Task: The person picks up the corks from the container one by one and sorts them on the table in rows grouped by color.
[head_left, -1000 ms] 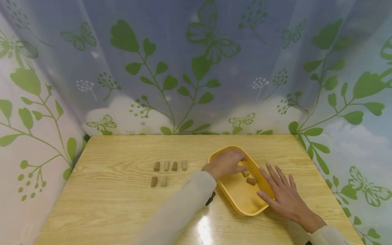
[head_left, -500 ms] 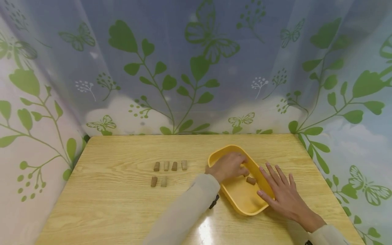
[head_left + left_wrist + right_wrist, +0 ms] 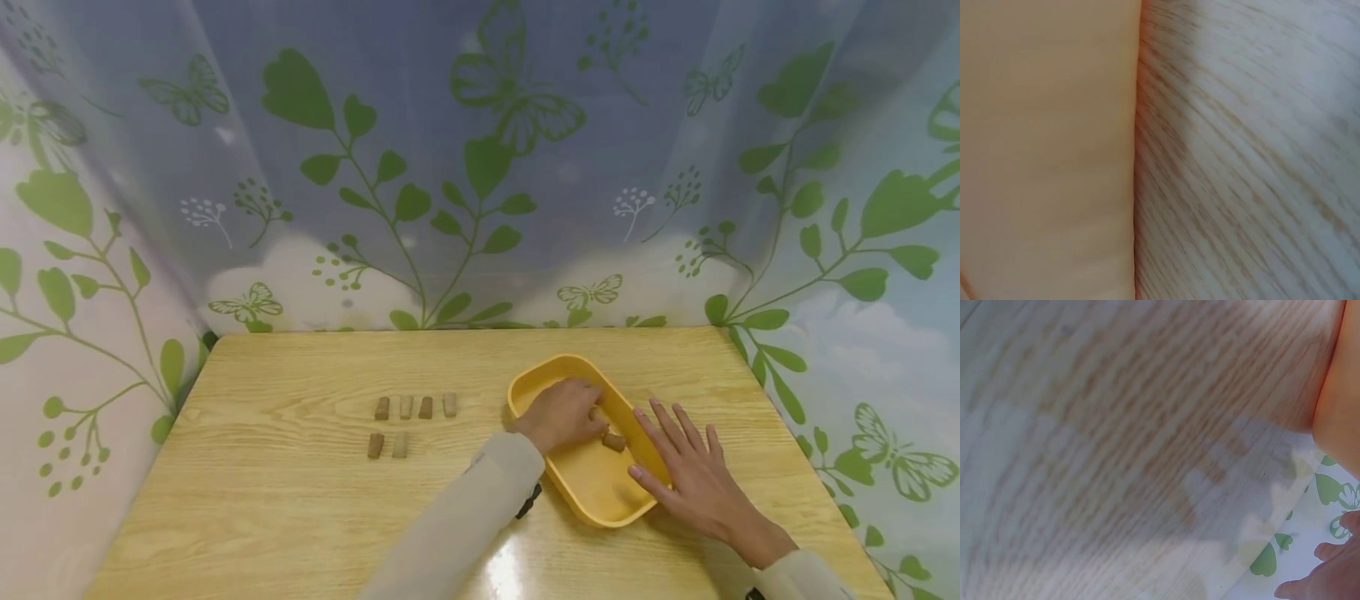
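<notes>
Inside a yellow tray (image 3: 600, 492), my left hand (image 3: 561, 410) has its fingers curled and pinches a small light tapered block (image 3: 597, 414), mostly covered by the fingers. Just below it in the tray lies a brown tapered block (image 3: 613, 442). My right hand (image 3: 693, 483) is spread out, its thumb and fingers resting along the tray's right rim. In the left wrist view the tray wall (image 3: 1047, 150) fills the left side, and no fingers show. The right wrist view has the right hand's fingertips (image 3: 1325, 575) at the lower right, close to the tray wall (image 3: 1341, 412).
Left of the tray, tapered blocks stand in two rows on the wooden table (image 3: 262, 500). The back row (image 3: 425, 407) alternates brown and light; the front row has one brown block (image 3: 376, 446) and one light block (image 3: 401, 445). A leaf-printed curtain (image 3: 450, 167) hangs behind.
My left hand has moved slightly down and right inside the tray, and its fingers have closed on the light block. The right hand stays on the rim.
</notes>
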The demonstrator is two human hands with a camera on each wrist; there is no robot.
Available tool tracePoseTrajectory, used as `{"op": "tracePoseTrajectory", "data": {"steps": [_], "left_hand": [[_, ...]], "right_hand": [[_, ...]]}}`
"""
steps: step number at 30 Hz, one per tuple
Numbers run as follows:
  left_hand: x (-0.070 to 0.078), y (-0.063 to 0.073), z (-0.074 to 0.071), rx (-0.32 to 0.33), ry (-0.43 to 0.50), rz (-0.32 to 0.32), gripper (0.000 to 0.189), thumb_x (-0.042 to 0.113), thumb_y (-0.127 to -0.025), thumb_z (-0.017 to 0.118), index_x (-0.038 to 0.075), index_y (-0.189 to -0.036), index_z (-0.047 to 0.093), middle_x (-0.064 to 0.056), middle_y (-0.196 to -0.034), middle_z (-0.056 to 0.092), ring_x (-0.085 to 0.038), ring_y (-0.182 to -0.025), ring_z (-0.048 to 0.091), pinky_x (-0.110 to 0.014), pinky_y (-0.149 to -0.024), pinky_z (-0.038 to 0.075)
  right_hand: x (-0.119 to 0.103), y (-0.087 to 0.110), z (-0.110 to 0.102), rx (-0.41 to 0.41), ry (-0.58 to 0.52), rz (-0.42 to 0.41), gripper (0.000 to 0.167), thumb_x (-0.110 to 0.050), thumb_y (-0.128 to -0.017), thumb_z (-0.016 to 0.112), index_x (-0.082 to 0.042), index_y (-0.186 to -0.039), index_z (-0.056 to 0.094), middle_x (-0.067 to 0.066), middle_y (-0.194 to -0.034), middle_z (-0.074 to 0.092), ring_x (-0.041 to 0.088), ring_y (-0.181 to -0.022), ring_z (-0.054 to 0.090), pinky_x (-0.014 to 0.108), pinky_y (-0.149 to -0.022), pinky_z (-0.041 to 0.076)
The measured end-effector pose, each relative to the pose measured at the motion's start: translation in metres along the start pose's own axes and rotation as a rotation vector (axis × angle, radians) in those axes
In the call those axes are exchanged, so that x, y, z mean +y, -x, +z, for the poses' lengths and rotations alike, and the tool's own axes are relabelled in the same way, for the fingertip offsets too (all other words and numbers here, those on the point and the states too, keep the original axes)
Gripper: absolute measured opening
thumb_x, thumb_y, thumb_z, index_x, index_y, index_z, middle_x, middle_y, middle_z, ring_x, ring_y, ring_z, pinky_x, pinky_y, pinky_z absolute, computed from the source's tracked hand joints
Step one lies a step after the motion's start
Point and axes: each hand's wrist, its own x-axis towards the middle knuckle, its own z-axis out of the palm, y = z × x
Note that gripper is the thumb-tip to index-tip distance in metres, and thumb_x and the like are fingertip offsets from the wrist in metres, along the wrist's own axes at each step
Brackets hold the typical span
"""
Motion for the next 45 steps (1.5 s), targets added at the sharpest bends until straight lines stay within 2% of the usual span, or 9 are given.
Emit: {"op": "tracePoseTrajectory", "data": {"steps": [9,14,18,21,23,28,32,38,45], "left_hand": [[0.001,-0.001,0.001,-0.003,-0.033,-0.012,0.033,0.042,-0.103,0.074,0.021,-0.129,0.073,0.008,-0.127,0.074,-0.011,-0.118,0.068,-0.024,-0.102,0.056],[0.0,-0.001,0.001,0.006,-0.028,0.005,0.024,0.037,-0.104,0.073,0.02,-0.12,0.073,0.008,-0.115,0.075,-0.009,-0.106,0.068,-0.023,-0.094,0.056],[-0.005,0.001,0.001,0.01,0.091,0.004,0.022,0.034,-0.103,0.076,0.02,-0.119,0.076,0.009,-0.114,0.076,-0.006,-0.102,0.067,-0.022,-0.093,0.056],[-0.011,0.003,-0.002,0.006,0.208,-0.002,0.029,0.035,-0.103,0.077,0.02,-0.128,0.076,0.008,-0.125,0.076,-0.007,-0.113,0.069,-0.022,-0.102,0.056],[-0.014,0.005,-0.006,0.0,0.256,0.019,0.033,0.035,-0.104,0.076,0.019,-0.133,0.075,0.007,-0.131,0.075,-0.008,-0.12,0.069,-0.023,-0.107,0.055],[-0.02,0.013,-0.019,-0.006,0.291,0.072,0.036,0.037,-0.105,0.076,0.018,-0.136,0.073,0.004,-0.134,0.073,-0.011,-0.125,0.067,-0.024,-0.11,0.054],[-0.023,0.019,-0.028,-0.004,0.313,0.087,0.039,0.037,-0.105,0.076,0.017,-0.138,0.072,0.002,-0.136,0.072,-0.012,-0.126,0.066,-0.025,-0.11,0.054],[-0.032,0.032,-0.038,0.023,0.395,0.084,0.042,0.039,-0.104,0.078,0.019,-0.14,0.071,0.005,-0.139,0.071,-0.012,-0.124,0.066,-0.025,-0.106,0.056],[-0.047,0.05,-0.049,0.063,0.462,0.123,0.039,0.035,-0.104,0.078,0.021,-0.139,0.071,0.006,-0.138,0.071,-0.018,-0.122,0.069,-0.025,-0.102,0.057]], "right_hand": [[0.0,0.0,0.0,-0.001,-0.007,0.004,0.081,-0.045,-0.107,0.066,-0.02,-0.174,0.029,0.017,-0.182,0.018,0.056,-0.163,0.018,0.094,-0.115,0.013],[0.0,0.0,0.0,0.002,-0.012,0.002,0.08,-0.045,-0.107,0.066,-0.02,-0.174,0.029,0.017,-0.182,0.018,0.055,-0.163,0.017,0.094,-0.114,0.012],[0.0,0.0,0.001,-0.002,-0.016,0.003,0.081,-0.045,-0.107,0.066,-0.022,-0.175,0.027,0.012,-0.184,0.013,0.055,-0.164,0.016,0.094,-0.115,0.011],[0.0,-0.001,0.001,-0.004,-0.009,0.003,0.082,-0.045,-0.107,0.066,-0.026,-0.176,0.024,0.007,-0.185,0.01,0.056,-0.163,0.018,0.093,-0.115,0.012],[0.0,-0.001,0.0,-0.003,0.001,0.002,0.083,-0.046,-0.107,0.066,-0.028,-0.176,0.022,0.007,-0.185,0.01,0.056,-0.163,0.019,0.093,-0.115,0.012],[-0.001,-0.001,-0.001,-0.003,0.005,0.0,0.083,-0.046,-0.107,0.066,-0.026,-0.176,0.024,0.009,-0.185,0.011,0.057,-0.162,0.019,0.094,-0.114,0.013],[-0.001,-0.001,-0.002,0.005,0.001,-0.003,0.083,-0.045,-0.107,0.066,-0.025,-0.175,0.024,0.01,-0.184,0.013,0.057,-0.162,0.02,0.094,-0.113,0.014],[-0.001,-0.001,-0.002,-0.004,0.0,0.004,0.083,-0.046,-0.107,0.066,-0.024,-0.176,0.024,0.009,-0.184,0.012,0.058,-0.162,0.02,0.094,-0.114,0.013],[-0.001,0.0,-0.001,-0.006,-0.005,0.007,0.083,-0.046,-0.107,0.066,-0.026,-0.176,0.024,0.01,-0.184,0.013,0.058,-0.162,0.019,0.094,-0.114,0.012]]}}
